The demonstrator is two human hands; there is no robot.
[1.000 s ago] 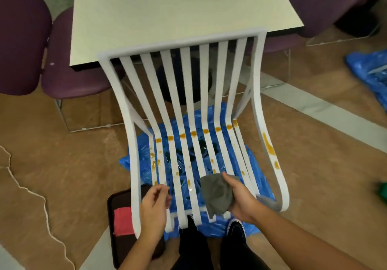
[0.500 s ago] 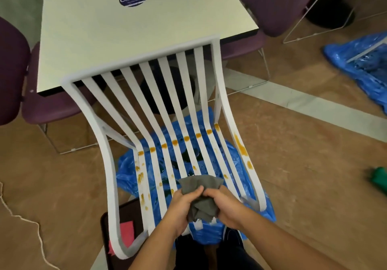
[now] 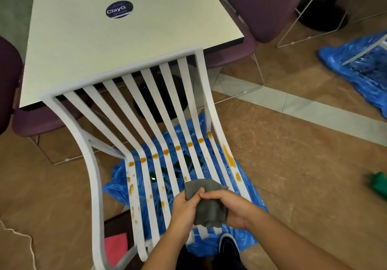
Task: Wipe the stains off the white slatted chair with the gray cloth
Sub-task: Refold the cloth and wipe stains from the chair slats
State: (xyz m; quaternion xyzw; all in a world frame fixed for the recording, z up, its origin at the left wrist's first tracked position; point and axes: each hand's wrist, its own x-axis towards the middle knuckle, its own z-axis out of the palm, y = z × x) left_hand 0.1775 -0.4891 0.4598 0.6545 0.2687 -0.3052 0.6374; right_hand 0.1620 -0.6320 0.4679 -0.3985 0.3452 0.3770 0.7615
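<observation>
Gripping the cloth (image 3: 209, 207) with both hands, bunched, just above the front ends of the seat slats, right of middle. Left hand (image 3: 184, 209) curled tight on its left side, thumb pressed over the fold. Right hand (image 3: 234, 209) wrapped round the right side, fingers closed over the fabric. Both grips shut full on cloth. Top corner sticking up free past the knuckles, lower flap hanging between the wrists.

Reading "ClayG" in white on a round dark sticker (image 3: 119, 9) on the table (image 3: 125, 39); smaller print on it too blurred to read.

Chair (image 3: 94, 175) backed against the table's near edge. Orange stains (image 3: 166, 151) in a row across the slats at the seat's bend, more spotted down the left slats, a long smear and blots on the right rail. Blue sheet (image 3: 119, 183) spread on the floor under the seat. Purple chairs (image 3: 261, 7) either side of the table. Second blue sheet (image 3: 356, 66) far right, a green thing (image 3: 379, 183) on the floor at the right edge. Dark shoe (image 3: 228, 246) under the seat's front, thin cord (image 3: 18, 234) on the floor far left.
</observation>
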